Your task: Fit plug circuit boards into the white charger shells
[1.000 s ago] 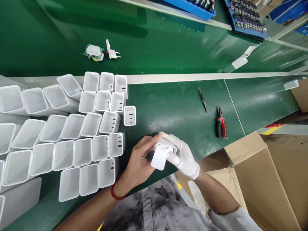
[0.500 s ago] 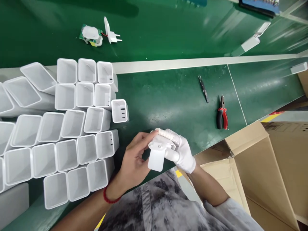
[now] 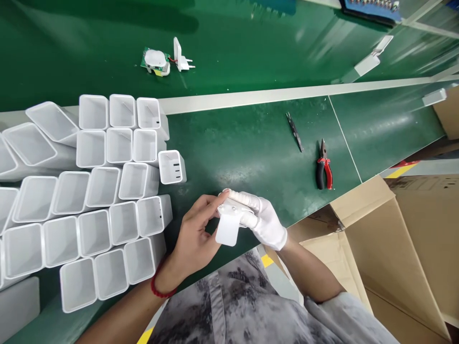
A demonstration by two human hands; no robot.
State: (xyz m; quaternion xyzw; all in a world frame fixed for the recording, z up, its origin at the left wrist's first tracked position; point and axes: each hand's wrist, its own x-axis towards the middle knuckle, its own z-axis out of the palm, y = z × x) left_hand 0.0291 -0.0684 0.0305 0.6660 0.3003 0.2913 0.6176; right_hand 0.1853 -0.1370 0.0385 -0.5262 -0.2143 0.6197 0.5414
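A small white plastic casing (image 3: 228, 228) with a flap hanging from it is held between both hands above the green bench's near edge. My left hand (image 3: 198, 235), bare with a red bracelet at the wrist, grips its left side with thumb and fingers. My right hand (image 3: 264, 220), in a white glove, is closed round the right side and back. Two small shiny spots show on the casing's top end. To the left of my hands stand several rows of open white housings (image 3: 96, 232); one housing with dark slots (image 3: 172, 167) stands at their right edge.
Black tweezers (image 3: 294, 132) and red-black pliers (image 3: 324, 167) lie on the right. A circuit board (image 3: 156, 61) wired to a plug piece (image 3: 181, 58) lies at the back. Cardboard boxes (image 3: 390, 253) stand below at right. White parts (image 3: 367, 64) and a blue tray (image 3: 373, 10) are farther back.
The camera view has shifted slightly. Both hands keep hold of the white casing, and its flap is tilted a little differently.
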